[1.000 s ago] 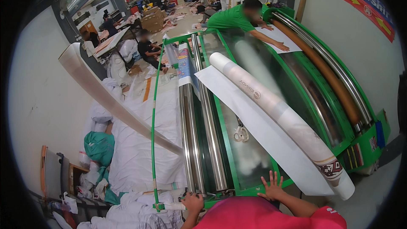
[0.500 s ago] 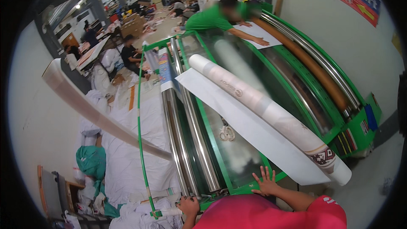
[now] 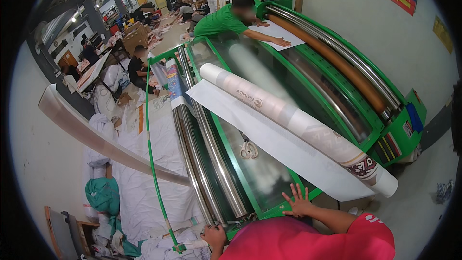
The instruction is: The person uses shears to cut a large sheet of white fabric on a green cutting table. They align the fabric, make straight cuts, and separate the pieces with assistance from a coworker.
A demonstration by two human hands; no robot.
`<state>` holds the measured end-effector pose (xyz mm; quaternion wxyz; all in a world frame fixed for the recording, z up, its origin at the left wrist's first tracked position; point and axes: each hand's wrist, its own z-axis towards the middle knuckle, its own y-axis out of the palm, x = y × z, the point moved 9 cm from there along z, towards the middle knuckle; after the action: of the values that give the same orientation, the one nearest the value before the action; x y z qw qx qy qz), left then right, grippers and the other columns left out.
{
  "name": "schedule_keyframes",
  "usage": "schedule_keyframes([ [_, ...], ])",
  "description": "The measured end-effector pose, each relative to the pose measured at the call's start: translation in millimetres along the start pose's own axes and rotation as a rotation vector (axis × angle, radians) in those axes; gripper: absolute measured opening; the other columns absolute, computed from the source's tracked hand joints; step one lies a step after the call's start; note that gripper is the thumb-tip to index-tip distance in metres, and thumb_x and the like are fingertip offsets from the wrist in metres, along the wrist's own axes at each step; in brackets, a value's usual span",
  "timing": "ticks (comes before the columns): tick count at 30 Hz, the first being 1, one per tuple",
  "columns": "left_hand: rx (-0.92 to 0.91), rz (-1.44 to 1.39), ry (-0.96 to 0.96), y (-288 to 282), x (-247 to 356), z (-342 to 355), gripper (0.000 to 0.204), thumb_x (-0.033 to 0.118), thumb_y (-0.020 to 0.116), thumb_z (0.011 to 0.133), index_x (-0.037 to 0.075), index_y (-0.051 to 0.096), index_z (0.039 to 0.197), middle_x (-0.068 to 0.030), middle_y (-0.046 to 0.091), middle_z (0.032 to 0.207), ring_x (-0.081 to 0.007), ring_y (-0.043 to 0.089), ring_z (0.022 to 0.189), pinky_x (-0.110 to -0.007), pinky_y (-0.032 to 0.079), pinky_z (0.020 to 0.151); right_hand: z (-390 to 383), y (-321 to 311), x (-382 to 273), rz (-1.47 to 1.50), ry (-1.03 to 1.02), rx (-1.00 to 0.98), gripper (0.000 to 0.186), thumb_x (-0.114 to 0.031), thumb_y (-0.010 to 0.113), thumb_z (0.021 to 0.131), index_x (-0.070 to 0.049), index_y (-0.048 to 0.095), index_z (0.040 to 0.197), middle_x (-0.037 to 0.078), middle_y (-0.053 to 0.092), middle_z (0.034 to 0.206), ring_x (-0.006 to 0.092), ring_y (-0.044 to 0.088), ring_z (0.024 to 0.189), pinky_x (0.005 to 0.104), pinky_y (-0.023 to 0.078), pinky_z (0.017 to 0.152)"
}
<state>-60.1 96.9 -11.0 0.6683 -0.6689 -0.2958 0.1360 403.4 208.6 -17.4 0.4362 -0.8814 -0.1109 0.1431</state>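
Observation:
My right hand (image 3: 298,204) lies with fingers spread on the near green edge of a long roller machine (image 3: 273,210). At the machine's near left corner, my left hand (image 3: 214,235) curls over the frame's edge by the ends of the steel rollers (image 3: 219,173); its fingertips are partly hidden. A large roll of printed paper (image 3: 293,120) rests slantwise across the machine's glass top, above and beyond my right hand. A loose white sheet (image 3: 274,139) spreads from its left side. Scissors with pale handles (image 3: 249,150) lie on the glass beside that sheet.
Across the machine, a person in green (image 3: 226,21) leans over with both hands on a white sheet (image 3: 276,33) by the brown roller (image 3: 337,62). Left are a thin green bar (image 3: 150,163), a long curved paper strip (image 3: 106,137) and white cloth (image 3: 149,192) on the floor.
The view has shifted slightly, so the machine and paper roll sit a little further left. My hands stay at the same places on the frame. The person in green still leans over the white sheet.

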Motion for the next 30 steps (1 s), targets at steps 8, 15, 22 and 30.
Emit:
schedule_keyframes([
  [8, -0.049, 0.003, -0.012, -3.1, 3.1, 0.7, 0.034, 0.036, 0.07, 0.091, 0.008, 0.088, 0.098, -0.0184, 0.073, 0.131, -0.0314, 0.065, 0.125, -0.052, 0.036, 0.109, -1.2, -1.1, 0.7, 0.038, -0.019, 0.018, 0.109, -0.091, 0.039, 0.1, -0.033, -0.005, 0.181, 0.025, -0.03, 0.181, 0.0512, -0.03, 0.166, 0.0833, -0.008, 0.124],
  [15, -0.045, 0.028, -0.015, -4.9, 6.5, 0.6, 0.034, 0.035, 0.069, 0.092, 0.007, 0.087, 0.098, -0.019, 0.073, 0.13, -0.0318, 0.066, 0.125, -0.053, 0.036, 0.108, 0.0, 0.1, 1.2, 0.033, -0.02, 0.023, 0.11, -0.093, 0.039, 0.099, -0.033, -0.005, 0.181, 0.026, -0.03, 0.181, 0.0518, -0.031, 0.165, 0.0834, -0.009, 0.123],
  [22, -0.008, 0.004, 0.015, -7.5, 8.5, -0.2, 0.033, 0.034, 0.069, 0.091, 0.006, 0.087, 0.096, -0.0178, 0.074, 0.125, -0.0302, 0.067, 0.123, -0.053, 0.037, 0.106, 1.7, 2.0, 1.7, 0.031, -0.009, 0.003, 0.11, -0.091, 0.041, 0.099, -0.033, -0.005, 0.181, 0.026, -0.031, 0.181, 0.0509, -0.032, 0.165, 0.0831, -0.01, 0.124],
  [30, -0.042, 0.018, -0.003, -6.6, 6.8, -0.3, 0.035, 0.036, 0.069, 0.092, 0.008, 0.088, 0.098, -0.0175, 0.074, 0.127, -0.03, 0.066, 0.124, -0.052, 0.037, 0.107, -1.4, -0.9, 0.8, 0.033, -0.006, 0.006, 0.11, -0.091, 0.041, 0.1, -0.034, -0.006, 0.181, 0.025, -0.03, 0.181, 0.0501, -0.03, 0.166, 0.0828, -0.009, 0.124],
])
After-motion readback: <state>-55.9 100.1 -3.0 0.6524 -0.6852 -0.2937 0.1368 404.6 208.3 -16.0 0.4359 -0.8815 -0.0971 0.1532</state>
